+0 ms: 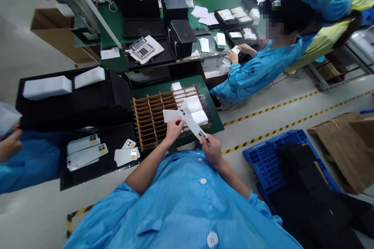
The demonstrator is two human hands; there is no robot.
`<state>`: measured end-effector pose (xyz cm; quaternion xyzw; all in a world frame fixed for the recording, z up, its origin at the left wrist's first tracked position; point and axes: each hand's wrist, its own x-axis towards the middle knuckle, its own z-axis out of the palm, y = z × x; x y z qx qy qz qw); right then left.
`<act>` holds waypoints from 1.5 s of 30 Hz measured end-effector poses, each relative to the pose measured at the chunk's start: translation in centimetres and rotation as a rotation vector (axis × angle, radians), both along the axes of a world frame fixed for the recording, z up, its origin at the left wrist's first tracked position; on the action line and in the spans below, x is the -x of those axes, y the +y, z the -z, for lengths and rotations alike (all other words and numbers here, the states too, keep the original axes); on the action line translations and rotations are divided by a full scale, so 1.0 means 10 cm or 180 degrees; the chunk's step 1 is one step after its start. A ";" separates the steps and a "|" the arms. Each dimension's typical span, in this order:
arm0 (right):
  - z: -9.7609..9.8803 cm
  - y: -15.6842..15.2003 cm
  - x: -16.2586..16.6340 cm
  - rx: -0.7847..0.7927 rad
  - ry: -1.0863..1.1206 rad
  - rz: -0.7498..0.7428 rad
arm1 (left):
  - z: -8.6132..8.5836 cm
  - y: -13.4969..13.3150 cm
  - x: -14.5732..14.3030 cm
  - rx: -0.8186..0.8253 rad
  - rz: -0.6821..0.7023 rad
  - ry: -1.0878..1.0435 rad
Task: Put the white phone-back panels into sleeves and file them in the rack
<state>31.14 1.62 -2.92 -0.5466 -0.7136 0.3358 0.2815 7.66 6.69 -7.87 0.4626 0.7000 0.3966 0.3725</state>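
Note:
My right hand [212,148] pinches the lens end of a thin white phone back cover [191,123], which slants up and to the left. In my left hand [174,127] a thin white sheet [169,115] is pinched between thumb and fingers, its edge close to the cover's far end; whether they touch I cannot tell. Below both lies a brown cardboard divider grid [154,118], its right-hand slots filled with white pieces. A stack of white sheets [195,109] rests on that filled side. More phone back covers [87,155] lie overlapping in a black tray [113,134] at the left.
White stacks [48,86] sit on black trays at the left. Beside them shows a co-worker's hand [11,144]. Another co-worker in blue [254,74] handles a phone piece at the green bench [187,66]. A blue pallet [263,159] stands on the floor at right.

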 end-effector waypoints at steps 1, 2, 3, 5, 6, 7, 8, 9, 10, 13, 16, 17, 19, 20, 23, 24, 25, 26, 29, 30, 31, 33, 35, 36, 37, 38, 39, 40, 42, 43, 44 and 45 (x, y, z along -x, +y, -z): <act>-0.01 0.01 0.00 -0.0022 -0.0032 -0.0041 | 0.00 0.00 0.00 -0.0039 -0.0001 -0.0019; -0.02 0.02 0.00 -0.0050 -0.0079 -0.0089 | 0.01 0.00 0.00 -0.0091 -0.0002 -0.0015; -0.04 0.03 0.00 -0.0086 -0.0134 -0.0137 | 0.01 0.00 0.00 -0.0151 -0.0008 0.0019; -0.06 0.05 0.00 -0.0171 -0.0241 -0.0212 | 0.03 -0.01 0.01 -0.0266 -0.0007 0.0128; -0.08 0.06 0.00 -0.0206 -0.0285 -0.0239 | 0.04 -0.01 0.01 -0.0314 0.0000 0.0187; -0.09 0.06 0.01 -0.0223 -0.0318 -0.0254 | 0.04 -0.02 0.01 -0.0357 0.0007 0.0249; -0.10 0.06 0.01 -0.0210 -0.0341 -0.0260 | 0.05 -0.02 0.00 -0.0399 0.0018 0.0308; -0.11 0.07 0.01 -0.0168 -0.0354 -0.0252 | 0.05 -0.03 0.00 -0.0441 0.0030 0.0360; -0.12 0.07 0.02 -0.0107 -0.0356 -0.0229 | 0.06 -0.04 -0.01 -0.0489 0.0040 0.0408; -0.13 0.07 0.03 0.0073 -0.0335 -0.0152 | 0.06 -0.06 -0.03 -0.0641 0.0156 0.0520; -0.12 0.09 0.04 0.0135 -0.0359 -0.0134 | 0.06 -0.08 -0.07 -0.0769 0.0421 0.0712; -0.10 0.11 0.04 0.0153 -0.0346 -0.0121 | 0.06 -0.09 -0.08 -0.0801 0.0530 0.0813; -0.06 0.13 0.06 0.0246 -0.0211 -0.0077 | 0.03 -0.11 -0.11 -0.0867 0.0746 0.1021; -0.03 0.14 0.07 0.0329 -0.0093 -0.0063 | 0.00 -0.12 -0.13 -0.0909 0.0857 0.1112; 0.05 0.17 0.10 0.0656 0.0354 -0.0139 | -0.10 -0.17 -0.19 -0.1060 0.1209 0.1302; 0.07 0.18 0.11 0.0765 0.0495 -0.0207 | -0.15 -0.20 -0.21 -0.1104 0.1337 0.1344; 0.10 0.19 0.12 0.0866 0.0627 -0.0264 | -0.19 -0.23 -0.22 -0.1135 0.1458 0.1375; 0.13 0.19 0.13 0.0965 0.0767 -0.0292 | -0.23 -0.27 -0.23 -0.1157 0.1566 0.1393; 0.22 0.20 0.19 0.1319 0.1259 -0.0100 | -0.32 -0.38 -0.25 -0.1169 0.1765 0.1424; 0.25 0.21 0.21 0.1462 0.1428 0.0030 | -0.34 -0.42 -0.25 -0.1158 0.1813 0.1432; 0.29 0.21 0.24 0.1613 0.1579 0.0146 | -0.35 -0.46 -0.26 -0.1141 0.1858 0.1449; 0.37 0.23 0.30 0.1917 0.1809 0.0294 | -0.35 -0.52 -0.26 -0.1091 0.1942 0.1512; 0.46 0.23 0.37 0.2145 0.1997 0.0383 | -0.34 -0.58 -0.27 -0.1022 0.2023 0.1566; 0.51 0.23 0.41 0.2224 0.2072 0.0426 | -0.33 -0.61 -0.26 -0.0979 0.2068 0.1584; 0.55 0.22 0.44 0.2303 0.2123 0.0452 | -0.32 -0.64 -0.26 -0.0931 0.2111 0.1604; 0.60 0.21 0.47 0.2411 0.2141 0.0425 | -0.31 -0.67 -0.25 -0.0880 0.2152 0.1637; 0.64 0.21 0.50 0.2583 0.2124 0.0309 | -0.30 -0.70 -0.23 -0.0826 0.2183 0.1694; 0.68 0.20 0.52 0.2814 0.2076 0.0111 | -0.29 -0.73 -0.21 -0.0772 0.2209 0.1776; 0.73 0.19 0.57 0.3299 0.1933 -0.0377 | -0.29 -0.80 -0.15 -0.0692 0.2228 0.1956; 0.75 0.19 0.59 0.3488 0.1874 -0.0578 | -0.30 -0.83 -0.12 -0.0679 0.2219 0.2013; 0.77 0.19 0.62 0.3617 0.1852 -0.0695 | -0.31 -0.87 -0.09 -0.0690 0.2186 0.2028; 0.77 0.20 0.64 0.3686 0.1875 -0.0719 | -0.34 -0.91 -0.06 -0.0727 0.2129 0.2007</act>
